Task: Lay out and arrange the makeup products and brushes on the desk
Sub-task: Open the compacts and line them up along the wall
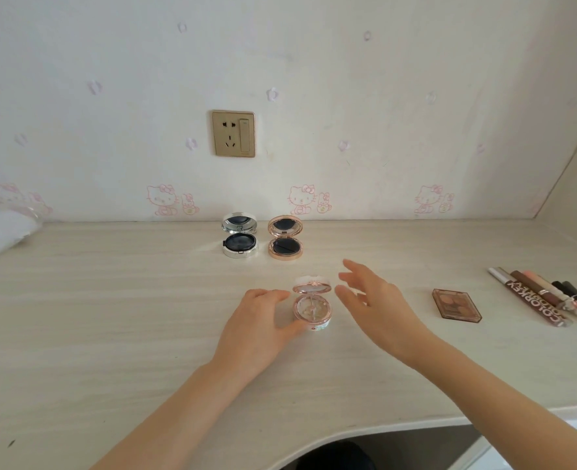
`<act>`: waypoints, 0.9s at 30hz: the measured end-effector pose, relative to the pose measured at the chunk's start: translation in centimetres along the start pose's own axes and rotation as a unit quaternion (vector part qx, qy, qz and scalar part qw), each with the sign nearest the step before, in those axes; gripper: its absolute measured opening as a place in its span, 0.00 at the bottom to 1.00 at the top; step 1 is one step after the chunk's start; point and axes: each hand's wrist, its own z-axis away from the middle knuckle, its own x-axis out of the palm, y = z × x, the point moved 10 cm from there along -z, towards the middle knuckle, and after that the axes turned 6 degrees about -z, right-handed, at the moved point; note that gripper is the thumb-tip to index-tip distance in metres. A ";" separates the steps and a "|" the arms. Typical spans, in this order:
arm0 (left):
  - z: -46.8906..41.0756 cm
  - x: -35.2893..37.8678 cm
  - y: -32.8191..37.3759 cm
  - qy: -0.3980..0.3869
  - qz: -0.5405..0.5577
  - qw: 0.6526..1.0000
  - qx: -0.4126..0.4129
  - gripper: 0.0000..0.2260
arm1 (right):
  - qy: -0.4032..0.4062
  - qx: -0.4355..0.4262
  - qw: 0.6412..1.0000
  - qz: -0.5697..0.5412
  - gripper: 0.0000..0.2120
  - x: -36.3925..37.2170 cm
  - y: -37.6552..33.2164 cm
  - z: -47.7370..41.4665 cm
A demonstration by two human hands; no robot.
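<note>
Wall took up the top half: pale wallpaper with pink cat cartoons and small flowers. Below it ran the counter, light wood grain, its near edge curving inward at the bottom. A clear plastic bag lay at the far left edge, against the wall.

Both forearms came in from the bottom. The left hand was curled round the left side of the pink compact — thumb on the near rim of the base, fingertips up by the hinge. The right hand was spread with fingers apart, just right of the same compact and not touching it; it was a bit blurred.

A gold socket plate sat on the wall above centre.

A row of pens and tubes lay side by side at the right edge, slanted. A brown eyeshadow palette lay closed just left of them.

At the back, near the wall, were a silver compact and a gold compact — side by side, apart, lids up and both with dark insides. The pink compact sat mid-counter in front of them, lid raised.
</note>
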 end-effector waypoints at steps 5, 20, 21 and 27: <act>0.3 0.2 0.8 0.001 0.027 0.999 0.028 0.16 | -0.023 0.025 0.999 0.024 0.32 2.3 1.5 1.3; -3.8 1.2 3.2 0.038 -0.059 0.994 0.081 0.11 | 0.052 0.010 0.998 -0.017 0.19 1.5 2.9 -2.4; -4.3 1.4 3.4 0.046 -0.068 0.993 0.086 0.11 | 0.056 0.016 0.998 -0.015 0.18 1.2 3.3 -3.0; -7.5 2.6 5.4 0.129 -0.149 0.965 0.170 0.05 | 0.076 0.041 0.996 0.027 0.22 -0.2 5.9 -6.3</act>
